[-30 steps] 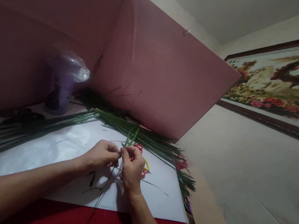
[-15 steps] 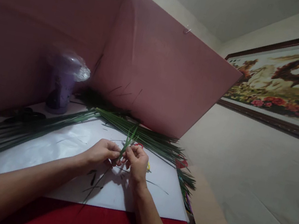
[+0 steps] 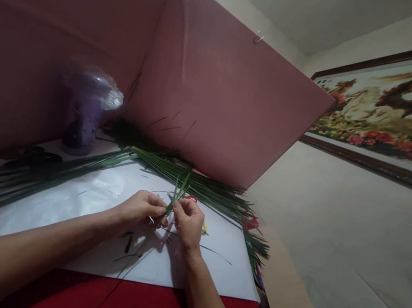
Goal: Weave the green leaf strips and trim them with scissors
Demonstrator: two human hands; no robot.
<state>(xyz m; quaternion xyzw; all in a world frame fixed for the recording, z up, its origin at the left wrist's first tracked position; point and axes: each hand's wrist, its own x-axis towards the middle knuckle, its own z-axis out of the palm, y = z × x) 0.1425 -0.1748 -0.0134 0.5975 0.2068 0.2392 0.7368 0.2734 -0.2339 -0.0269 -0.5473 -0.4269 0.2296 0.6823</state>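
Note:
Over the white board, my left hand point(image 3: 149, 209) pinches a small piece of green leaf strips point(image 3: 179, 192) between thumb and fingers. My right hand point(image 3: 188, 220) is closed on the same piece from the right, thumb and forefinger at its side. Thin leaf ends fan upward above both hands, and a long thin strand trails down toward the front edge. How the strips are joined is hidden by my fingers. Just behind my right hand lie red-handled scissors point(image 3: 190, 198), partly covered, and a small yellow item point(image 3: 204, 228).
Long green leaves point(image 3: 200, 184) lie across the back of the white board point(image 3: 62, 203), with more at left point(image 3: 49, 182). A purple container point(image 3: 83, 122) with clear plastic on top stands back left. Pink panels point(image 3: 217, 92) rise behind. Red cloth point(image 3: 139, 307) covers the front.
My right hand has shifted slightly and its lower fingers are more tucked in. The leaf piece tilts a little more to the right. The trailing strand now reaches lower over the red cloth.

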